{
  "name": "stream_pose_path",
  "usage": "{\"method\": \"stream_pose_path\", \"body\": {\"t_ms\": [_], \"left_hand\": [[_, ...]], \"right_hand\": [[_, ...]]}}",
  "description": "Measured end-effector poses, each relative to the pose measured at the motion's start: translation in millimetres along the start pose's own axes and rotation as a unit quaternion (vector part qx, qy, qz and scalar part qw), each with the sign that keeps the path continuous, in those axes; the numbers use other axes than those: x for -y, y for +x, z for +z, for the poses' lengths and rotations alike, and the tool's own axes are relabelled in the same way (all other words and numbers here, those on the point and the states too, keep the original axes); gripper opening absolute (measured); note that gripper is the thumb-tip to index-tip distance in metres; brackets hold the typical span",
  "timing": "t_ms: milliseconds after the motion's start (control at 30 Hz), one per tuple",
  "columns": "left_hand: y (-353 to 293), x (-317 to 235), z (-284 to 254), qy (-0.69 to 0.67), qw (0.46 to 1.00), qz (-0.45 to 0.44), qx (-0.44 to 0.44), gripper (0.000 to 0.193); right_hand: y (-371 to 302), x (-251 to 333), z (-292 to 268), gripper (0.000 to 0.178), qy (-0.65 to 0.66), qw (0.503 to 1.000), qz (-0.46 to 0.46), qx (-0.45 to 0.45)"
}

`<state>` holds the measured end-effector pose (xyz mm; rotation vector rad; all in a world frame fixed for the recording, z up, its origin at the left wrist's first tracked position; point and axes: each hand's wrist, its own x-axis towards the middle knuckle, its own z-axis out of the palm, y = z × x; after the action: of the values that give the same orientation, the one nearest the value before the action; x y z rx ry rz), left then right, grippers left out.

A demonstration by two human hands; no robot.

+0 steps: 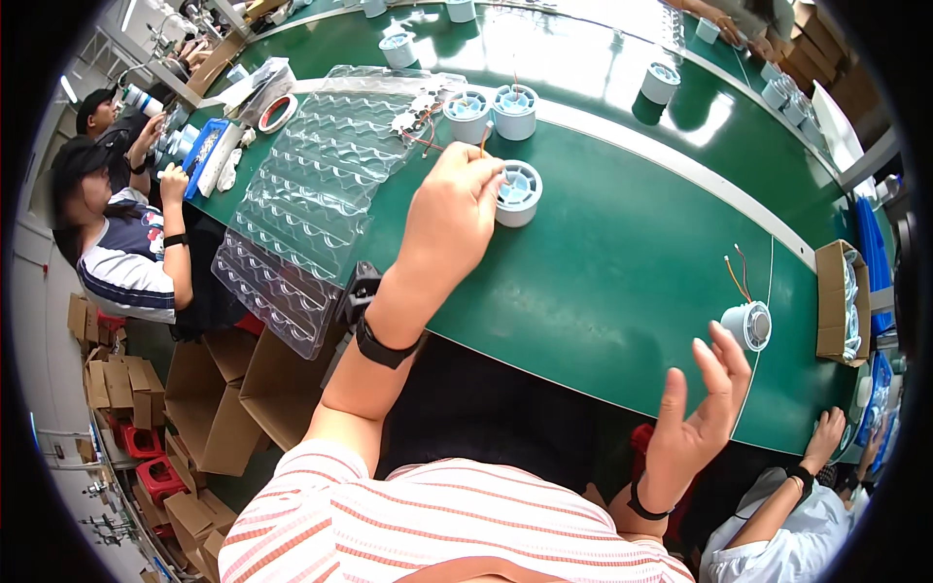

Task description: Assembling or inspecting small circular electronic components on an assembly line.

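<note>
My left hand (449,209) reaches over the green bench, its fingers pinched at the left rim of a pale blue round plastic housing (517,206). A thin orange wire (485,134) rises from between those fingertips; the lower end is hidden. Just beyond stand two more round housings, one on the left (467,119) and one on the right (514,115), both with spoked insides. My right hand (695,418) hovers at the bench's near edge with fingers apart and nothing in it. Close past its fingertips lies a pale blue motor housing (746,326), tipped sideways, with thin wires standing up.
Clear plastic trays (301,185) overlap at the left, one hanging over the edge. Small white parts with wires (420,112) lie beside them. A conveyor beyond carries housings (661,84). A cardboard box (834,301) stands at right. Co-workers sit on both sides.
</note>
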<state>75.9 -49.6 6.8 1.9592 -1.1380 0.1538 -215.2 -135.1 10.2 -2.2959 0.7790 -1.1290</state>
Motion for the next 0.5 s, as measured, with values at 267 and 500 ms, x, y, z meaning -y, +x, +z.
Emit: {"method": "stream_pose_path", "body": {"t_ms": [267, 500], "left_hand": [[-78.2, -80.7, -3.0, -0.108, 0.982, 0.05, 0.149, 0.016], [-61.4, -61.9, 7.1, -0.126, 0.977, 0.109, 0.129, 0.012]], "right_hand": [[8.9, 22.3, 47.3, 0.063, 0.067, 0.988, -0.038, 0.137], [10.3, 18.7, 50.7, 0.069, 0.086, 0.985, -0.026, 0.148]]}}
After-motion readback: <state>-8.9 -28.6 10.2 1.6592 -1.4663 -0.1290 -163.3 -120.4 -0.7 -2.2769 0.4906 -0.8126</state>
